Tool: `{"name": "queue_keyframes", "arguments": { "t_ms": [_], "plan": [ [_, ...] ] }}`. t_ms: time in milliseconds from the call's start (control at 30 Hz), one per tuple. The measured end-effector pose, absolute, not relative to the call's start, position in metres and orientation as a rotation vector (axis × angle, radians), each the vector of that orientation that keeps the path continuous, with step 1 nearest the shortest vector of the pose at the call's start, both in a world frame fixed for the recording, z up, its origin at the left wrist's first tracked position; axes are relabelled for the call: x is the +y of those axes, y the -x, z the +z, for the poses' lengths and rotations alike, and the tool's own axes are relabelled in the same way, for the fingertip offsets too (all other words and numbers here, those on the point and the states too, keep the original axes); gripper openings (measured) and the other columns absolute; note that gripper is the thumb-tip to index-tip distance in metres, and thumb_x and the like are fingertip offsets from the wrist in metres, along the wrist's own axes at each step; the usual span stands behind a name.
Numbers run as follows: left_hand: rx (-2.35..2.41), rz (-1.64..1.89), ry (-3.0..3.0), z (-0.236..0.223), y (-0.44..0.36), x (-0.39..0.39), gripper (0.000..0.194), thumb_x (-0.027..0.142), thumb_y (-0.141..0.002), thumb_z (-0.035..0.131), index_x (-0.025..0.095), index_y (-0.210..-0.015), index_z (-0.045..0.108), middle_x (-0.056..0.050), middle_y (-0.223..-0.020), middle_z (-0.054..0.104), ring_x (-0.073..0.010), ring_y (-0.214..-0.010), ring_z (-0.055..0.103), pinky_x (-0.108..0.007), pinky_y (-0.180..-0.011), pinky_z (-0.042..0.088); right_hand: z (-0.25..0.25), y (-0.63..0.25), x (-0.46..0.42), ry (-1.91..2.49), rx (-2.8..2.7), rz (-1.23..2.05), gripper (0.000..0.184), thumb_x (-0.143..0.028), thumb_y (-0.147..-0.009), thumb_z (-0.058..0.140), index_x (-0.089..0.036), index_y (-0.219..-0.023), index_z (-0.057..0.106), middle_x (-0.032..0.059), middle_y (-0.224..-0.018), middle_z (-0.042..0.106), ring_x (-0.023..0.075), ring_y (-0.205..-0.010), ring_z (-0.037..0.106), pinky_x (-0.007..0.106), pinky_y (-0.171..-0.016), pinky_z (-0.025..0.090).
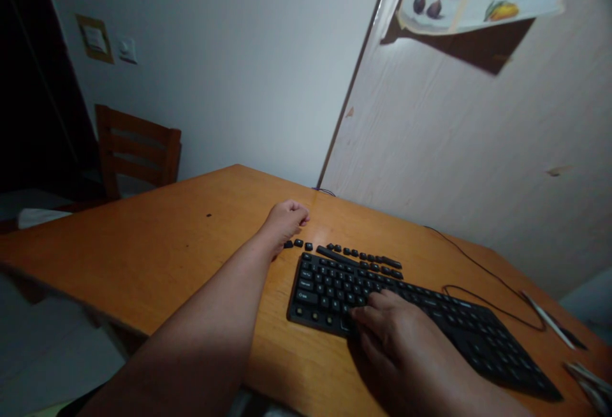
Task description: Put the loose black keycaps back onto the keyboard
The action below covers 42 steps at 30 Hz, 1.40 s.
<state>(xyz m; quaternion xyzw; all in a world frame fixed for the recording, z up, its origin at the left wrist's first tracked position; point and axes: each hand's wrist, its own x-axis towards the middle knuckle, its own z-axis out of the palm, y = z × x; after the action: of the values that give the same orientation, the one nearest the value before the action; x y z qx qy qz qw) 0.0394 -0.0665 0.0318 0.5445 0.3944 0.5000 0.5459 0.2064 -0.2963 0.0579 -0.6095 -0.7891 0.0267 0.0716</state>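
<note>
A wooden table [157, 238] spreads beneath both hands; a black keyboard [329, 283] lies partly under the right hand [394, 328]; loose keys [337, 256] lie in rows from just beside the left hand [287, 218] rightward; a dark cable [492, 291] curls beyond the right hand, a white strip [549, 320] farther right.

Keyboard [449, 315], apparently blurred toward right

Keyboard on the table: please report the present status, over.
Left hand curled near loose keycaps. Right hand at near edge of keyboard; both grips unclear. Some bottom-left caps missing. No obstruction seen.
</note>
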Motion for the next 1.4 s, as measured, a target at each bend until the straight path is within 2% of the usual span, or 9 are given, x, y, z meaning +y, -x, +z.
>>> {"name": "queue_keyframes", "arguments": {
  "t_ms": [167,367,433,600,967,1400],
  "plan": [
    [0.951,1.178,-1.291,0.031,-0.039,-0.066,0.009,0.023,-0.072,0.065,0.017,-0.075,0.06,-0.005,-0.073,0.066,-0.0079,-0.052,0.049,-0.018,-0.048,0.035,0.072,-0.218,-0.28,1.783,-2.289,0.147,0.021,-0.016,-0.092,0.051,-0.021,-0.083,0.069,0.005,-0.086,0.064,0.0183,-0.08,0.059,0.03,-0.07,0.043],
    [0.947,1.182,-1.305,0.029,-0.038,-0.064,0.01,0.024,-0.073,0.065,0.016,-0.075,0.059,-0.005,-0.073,0.066,-0.0078,-0.053,0.049,-0.018,-0.049,0.035,0.083,-0.238,-0.213,1.85,-2.221,0.127,0.022,-0.018,-0.09,0.059,-0.019,-0.102,0.077,0.0076,-0.093,0.07,0.0199,-0.084,0.063,0.03,-0.074,0.045],
    [0.947,1.184,-1.307,0.029,-0.039,-0.063,0.009,0.024,-0.072,0.064,0.016,-0.075,0.059,-0.005,-0.072,0.065,-0.0078,-0.052,0.049,-0.018,-0.049,0.035,0.081,-0.241,-0.189,1.926,-2.186,0.177,0.02,-0.018,-0.089,0.061,-0.018,-0.1,0.078,0.0094,-0.097,0.073,0.02,-0.085,0.064,0.028,-0.073,0.044],
    [0.957,1.187,-1.33,0.026,-0.04,-0.06,0.009,0.024,-0.073,0.063,0.016,-0.074,0.058,-0.005,-0.071,0.065,-0.0085,-0.054,0.051,-0.019,-0.051,0.037,0.074,-0.24,-0.149,2.009,-2.148,0.263,0.018,-0.025,-0.087,0.065,-0.016,-0.092,0.08,0.0089,-0.085,0.077,0.0184,-0.071,0.065,0.026,-0.06,0.042],
    [0.99,1.183,-1.383,0.03,-0.04,-0.066,0.007,0.023,-0.073,0.061,0.016,-0.074,0.061,-0.003,-0.07,0.064,-0.0097,-0.056,0.051,-0.021,-0.053,0.037,0.061,-0.236,-0.118,2.088,-2.203,0.287,0.017,-0.03,-0.083,0.069,-0.018,-0.085,0.08,0.0072,-0.079,0.077,0.017,-0.068,0.063,0.026,-0.059,0.039],
    [0.986,1.188,-1.388,0.024,-0.041,-0.06,0.007,0.024,-0.073,0.061,0.017,-0.074,0.061,-0.005,-0.074,0.067,-0.0113,-0.06,0.055,-0.021,-0.054,0.038,0.062,-0.232,-0.109,2.109,-2.226,0.312,0.011,-0.025,-0.079,0.072,-0.019,-0.085,0.08,0.004,-0.075,0.075,0.0156,-0.065,0.062,0.025,-0.057,0.039]
  ]
}}
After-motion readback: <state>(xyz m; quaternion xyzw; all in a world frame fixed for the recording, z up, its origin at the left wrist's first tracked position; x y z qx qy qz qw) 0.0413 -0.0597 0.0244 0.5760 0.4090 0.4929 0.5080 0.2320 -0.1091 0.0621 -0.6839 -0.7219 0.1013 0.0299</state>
